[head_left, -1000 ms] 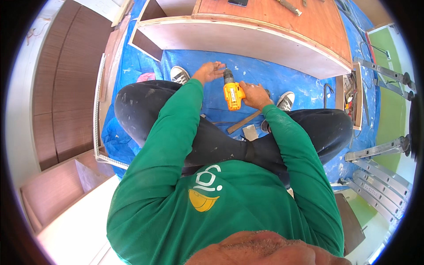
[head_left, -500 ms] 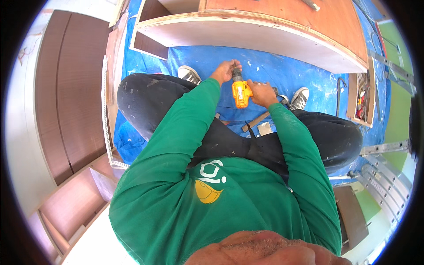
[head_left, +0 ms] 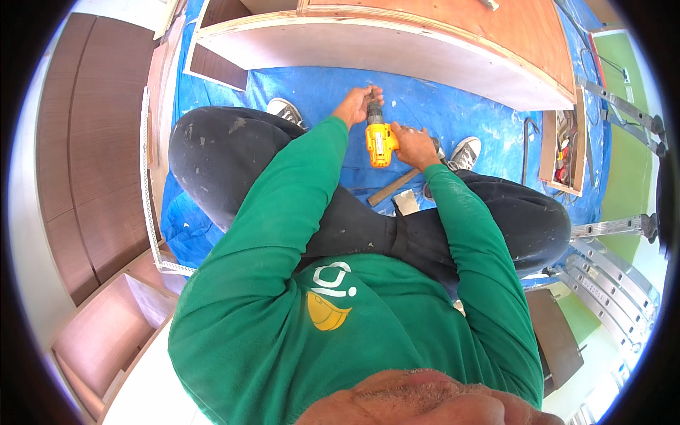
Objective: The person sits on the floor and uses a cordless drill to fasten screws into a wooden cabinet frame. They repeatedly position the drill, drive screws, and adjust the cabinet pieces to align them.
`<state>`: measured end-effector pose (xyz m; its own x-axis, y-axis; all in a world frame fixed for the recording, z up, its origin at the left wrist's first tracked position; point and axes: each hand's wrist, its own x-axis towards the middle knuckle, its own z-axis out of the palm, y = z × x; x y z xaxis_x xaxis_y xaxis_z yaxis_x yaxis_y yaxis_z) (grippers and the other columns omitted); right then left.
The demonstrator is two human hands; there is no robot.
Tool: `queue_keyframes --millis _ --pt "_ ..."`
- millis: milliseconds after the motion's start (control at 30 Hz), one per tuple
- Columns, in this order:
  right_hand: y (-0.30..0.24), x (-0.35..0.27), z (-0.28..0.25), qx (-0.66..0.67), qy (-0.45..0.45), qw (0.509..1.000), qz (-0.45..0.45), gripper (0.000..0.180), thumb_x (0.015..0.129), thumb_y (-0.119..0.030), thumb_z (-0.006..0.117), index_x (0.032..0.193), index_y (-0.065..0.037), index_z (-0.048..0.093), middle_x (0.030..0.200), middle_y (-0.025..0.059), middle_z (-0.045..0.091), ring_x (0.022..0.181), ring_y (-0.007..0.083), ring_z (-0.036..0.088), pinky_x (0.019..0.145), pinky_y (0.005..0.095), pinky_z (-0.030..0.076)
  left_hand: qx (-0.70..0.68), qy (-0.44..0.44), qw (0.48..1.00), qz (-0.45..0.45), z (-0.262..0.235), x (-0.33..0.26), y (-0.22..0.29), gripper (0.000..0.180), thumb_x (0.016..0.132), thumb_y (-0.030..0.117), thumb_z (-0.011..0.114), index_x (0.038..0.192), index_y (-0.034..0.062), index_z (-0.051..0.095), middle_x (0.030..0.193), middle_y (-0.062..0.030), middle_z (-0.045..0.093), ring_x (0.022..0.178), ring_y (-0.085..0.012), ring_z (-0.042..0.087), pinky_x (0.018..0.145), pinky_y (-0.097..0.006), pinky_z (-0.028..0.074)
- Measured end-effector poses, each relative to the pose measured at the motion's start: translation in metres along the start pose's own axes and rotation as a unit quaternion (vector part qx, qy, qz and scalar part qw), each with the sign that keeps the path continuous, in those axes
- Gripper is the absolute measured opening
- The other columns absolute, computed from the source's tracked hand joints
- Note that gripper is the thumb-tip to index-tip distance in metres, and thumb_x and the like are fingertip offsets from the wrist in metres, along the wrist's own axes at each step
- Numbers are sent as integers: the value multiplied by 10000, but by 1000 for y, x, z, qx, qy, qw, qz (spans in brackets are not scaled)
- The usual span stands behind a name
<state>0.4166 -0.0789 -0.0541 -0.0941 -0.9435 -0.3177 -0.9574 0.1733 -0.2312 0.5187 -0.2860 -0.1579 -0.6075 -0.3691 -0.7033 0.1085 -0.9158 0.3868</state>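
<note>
A yellow cordless drill (head_left: 380, 146) points away from me over the blue sheet, its black chuck (head_left: 375, 113) at the far end. My right hand (head_left: 416, 146) is wrapped round its grip from the right. At the chuck's tip is my left hand (head_left: 358, 106), its fingers closed at the front of the drill; what they pinch is too small to make out. Below the drill, a wooden bar like a tool handle (head_left: 394, 187) lies on the sheet beside a small pale block (head_left: 406, 202).
A long wooden cabinet (head_left: 397, 53) lies across the far side on the blue sheet (head_left: 312, 85). To the right are a tool box (head_left: 567, 152), a dark pry bar (head_left: 527, 149) and a metal ladder (head_left: 613, 283). Brown panels (head_left: 99, 142) stand at left.
The view has shifted slightly, so the whole scene sits a little further left and up. Both hands stay at the drill, the left still at its chuck end.
</note>
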Motion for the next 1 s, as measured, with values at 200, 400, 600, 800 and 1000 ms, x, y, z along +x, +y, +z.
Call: queue_keyframes --millis 200,400,600,800,1000 --pt "-7 5 3 20 -15 999 25 474 854 -164 720 1275 -137 505 1100 127 740 1039 348 736 869 601 520 59 10 998 -24 0 5 6 253 1124 276 452 1196 47 534 1065 -124 665 942 -267 672 883 -462 614" --pt "-14 14 4 10 -11 999 51 421 875 -147 697 1249 -129 505 1135 118 730 1067 337 730 877 617 513 114 36 993 11 20 -7 4 279 1137 330 388 1208 90 513 991 -127 662 817 -281 695 686 -465 635" --pt "-17 26 23 -8 -16 997 74 412 865 -147 708 1217 -126 495 1114 110 724 1058 338 729 857 599 514 189 64 980 17 13 10 -5 257 1131 305 377 1164 89 512 877 -108 640 697 -239 651 576 -413 588" --pt "-17 37 33 3 -22 997 69 404 863 -129 702 1214 -123 502 1098 112 724 1049 331 732 847 598 519 196 88 976 25 4 20 -9 267 1109 322 408 1176 94 529 853 -109 631 660 -227 632 555 -397 560" --pt "-10 57 23 9 -17 997 73 394 850 -95 693 1201 -122 515 1074 112 729 1045 330 733 849 604 516 187 67 978 57 10 32 8 256 1096 301 421 1187 86 527 857 -115 629 652 -227 623 548 -398 556"
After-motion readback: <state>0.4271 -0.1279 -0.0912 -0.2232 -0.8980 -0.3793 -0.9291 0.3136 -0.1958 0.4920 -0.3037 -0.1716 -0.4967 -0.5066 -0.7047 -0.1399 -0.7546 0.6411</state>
